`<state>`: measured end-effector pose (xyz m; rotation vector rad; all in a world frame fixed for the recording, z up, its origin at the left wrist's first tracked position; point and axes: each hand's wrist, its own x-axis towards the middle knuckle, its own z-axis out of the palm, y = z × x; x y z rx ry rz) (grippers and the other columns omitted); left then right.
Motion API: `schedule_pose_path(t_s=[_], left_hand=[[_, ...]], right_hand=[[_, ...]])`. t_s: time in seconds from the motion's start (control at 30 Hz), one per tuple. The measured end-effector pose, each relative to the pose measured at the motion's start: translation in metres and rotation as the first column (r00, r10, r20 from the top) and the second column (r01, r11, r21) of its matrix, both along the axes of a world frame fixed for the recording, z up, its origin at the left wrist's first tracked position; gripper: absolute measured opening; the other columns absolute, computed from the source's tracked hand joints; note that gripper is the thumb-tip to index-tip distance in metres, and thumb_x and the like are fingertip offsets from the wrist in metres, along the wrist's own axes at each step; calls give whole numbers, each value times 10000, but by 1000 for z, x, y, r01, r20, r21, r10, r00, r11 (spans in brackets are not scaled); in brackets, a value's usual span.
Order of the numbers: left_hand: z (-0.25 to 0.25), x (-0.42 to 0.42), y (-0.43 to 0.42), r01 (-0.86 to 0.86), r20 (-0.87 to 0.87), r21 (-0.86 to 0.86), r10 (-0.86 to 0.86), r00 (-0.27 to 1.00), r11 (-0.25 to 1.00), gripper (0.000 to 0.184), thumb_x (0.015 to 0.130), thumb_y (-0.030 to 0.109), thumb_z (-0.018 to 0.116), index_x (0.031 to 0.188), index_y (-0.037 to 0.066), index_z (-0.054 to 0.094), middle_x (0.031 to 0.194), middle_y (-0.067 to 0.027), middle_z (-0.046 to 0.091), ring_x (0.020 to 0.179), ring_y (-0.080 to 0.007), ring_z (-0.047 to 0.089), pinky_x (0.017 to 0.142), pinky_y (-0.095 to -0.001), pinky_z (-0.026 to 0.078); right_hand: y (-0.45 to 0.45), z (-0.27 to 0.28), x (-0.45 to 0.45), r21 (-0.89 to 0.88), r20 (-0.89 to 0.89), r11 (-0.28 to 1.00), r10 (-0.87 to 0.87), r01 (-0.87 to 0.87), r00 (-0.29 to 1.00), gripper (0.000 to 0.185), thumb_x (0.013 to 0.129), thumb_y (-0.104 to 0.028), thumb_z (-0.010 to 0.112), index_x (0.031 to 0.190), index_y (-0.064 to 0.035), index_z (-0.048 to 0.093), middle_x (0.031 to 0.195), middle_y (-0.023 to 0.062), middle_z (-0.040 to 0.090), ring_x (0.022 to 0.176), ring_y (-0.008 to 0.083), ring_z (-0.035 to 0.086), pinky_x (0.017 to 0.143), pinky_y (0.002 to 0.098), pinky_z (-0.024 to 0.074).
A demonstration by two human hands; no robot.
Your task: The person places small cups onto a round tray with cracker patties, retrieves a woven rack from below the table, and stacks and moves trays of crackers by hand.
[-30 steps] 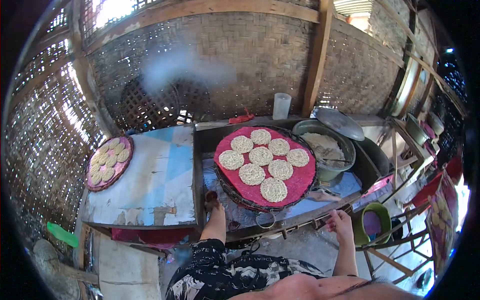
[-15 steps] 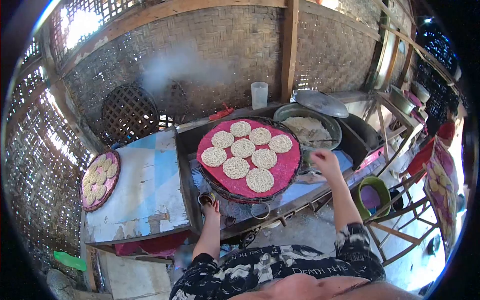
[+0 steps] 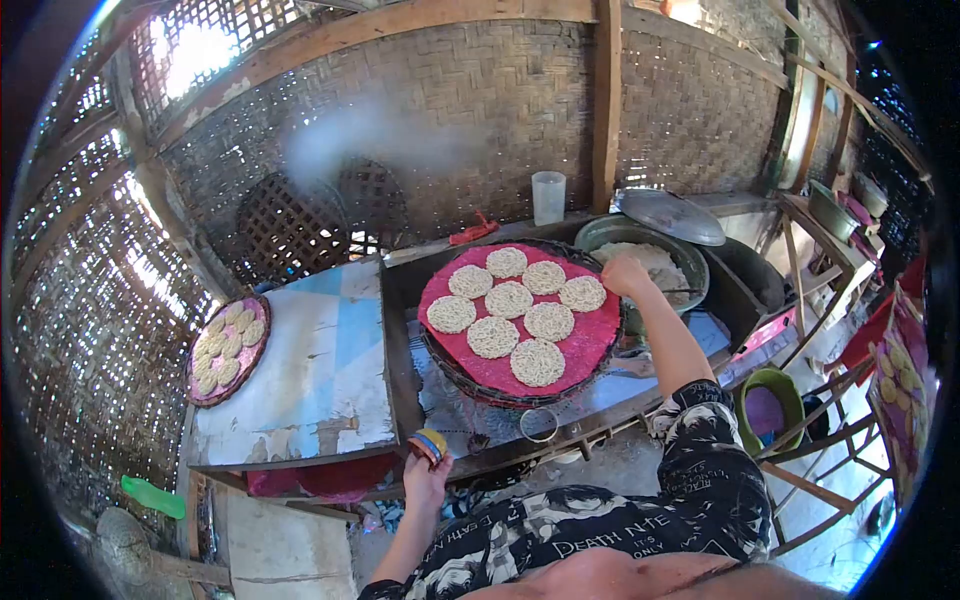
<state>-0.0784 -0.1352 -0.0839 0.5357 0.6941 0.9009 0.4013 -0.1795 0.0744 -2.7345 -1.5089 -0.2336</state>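
Note:
A round woven tray (image 3: 470, 386) lined with pink cloth (image 3: 452, 350) carries several flat, pale discs (image 3: 508, 299) of stringy dough. At its right edge, my right hand (image 3: 625, 276) is closed, close to the cloth and the basin; its fingertips are turned away, and what they pinch cannot be made out. Lower left, in front of the bench, my left hand (image 3: 428, 478) grips a small round container (image 3: 429, 445) with yellow, blue and orange bands. A thin ring (image 3: 539, 425) lies by the bench's front edge, below the tray.
Behind my right hand sits a large basin (image 3: 690, 262) of whitish dough, with a metal lid (image 3: 672, 217) leaning on its rim. A plastic cup (image 3: 548, 197) stands at the back. Another tray of discs (image 3: 228, 350) lies left. A green bucket (image 3: 770, 410) is at right.
My left hand has drawn back toward me from beside the tray, with the banded container now plainly visible. My right hand has moved up and left to the tray's right edge.

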Motion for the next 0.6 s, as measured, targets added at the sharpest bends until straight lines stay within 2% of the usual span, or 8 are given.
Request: schedule_pose_path(t_s=[0.03, 0.07, 0.2, 0.3, 0.4, 0.6], left_hand=[[5, -3, -4, 20, 4, 13, -20, 1000, 1000, 299, 843, 49, 398, 1139, 46, 437, 1027, -89, 523, 889, -226, 541, 765, -352, 485], [10, -5, -8, 39, 6, 26, -39, 999, 999, 304, 842, 49, 394, 1143, 48, 437, 1022, -87, 524, 884, -221, 543, 762, -347, 488], [19, -8, -15, 40, -26, 27, -39, 999, 999, 312, 829, 27, 382, 1136, 40, 436, 1012, -98, 523, 872, -217, 544, 751, -342, 490], [22, -8, -19, 10, -28, 40, -9, 1000, 999, 305, 830, 17, 375, 1128, 30, 436, 1013, -108, 522, 870, -227, 546, 747, -347, 490], [24, -7, -20, -8, -20, 58, 9, 1000, 998, 300, 830, 6, 365, 1121, 26, 436, 1020, -118, 520, 869, -237, 547, 741, -351, 492], [17, -12, -20, 3, -14, 82, -2, 1000, 997, 344, 806, -24, 357, 1143, 22, 408, 1045, -129, 518, 883, -241, 550, 763, -380, 487]], right_hand=[[0, -2, 0, -7, -11, 1000, 3, -3, 1000, 279, 757, -201, 445, 837, -40, 657, 903, 175, 627, 872, 331, 599, 755, 451, 462], [-1, -6, 2, -5, 58, 1000, 24, -24, 998, 276, 751, -194, 443, 815, -36, 661, 881, 184, 627, 857, 336, 601, 749, 433, 469], [3, -15, 14, 37, 38, 998, 51, -52, 998, 261, 724, -192, 473, 750, -12, 660, 845, 200, 622, 851, 341, 596, 761, 416, 467], [-5, -1, 3, 83, -129, 996, 21, -11, 991, 255, 708, -202, 510, 743, 5, 656, 846, 205, 620, 843, 353, 593, 761, 419, 467], [-5, 1, 1, 64, -184, 998, -2, 15, 983, 280, 736, -220, 515, 769, 28, 639, 850, 223, 612, 843, 361, 589, 759, 423, 465], [-8, -1, -1, 97, -120, 995, 40, -28, 992, 336, 829, -263, 471, 870, 52, 579, 888, 231, 597, 853, 365, 584, 741, 448, 463]])
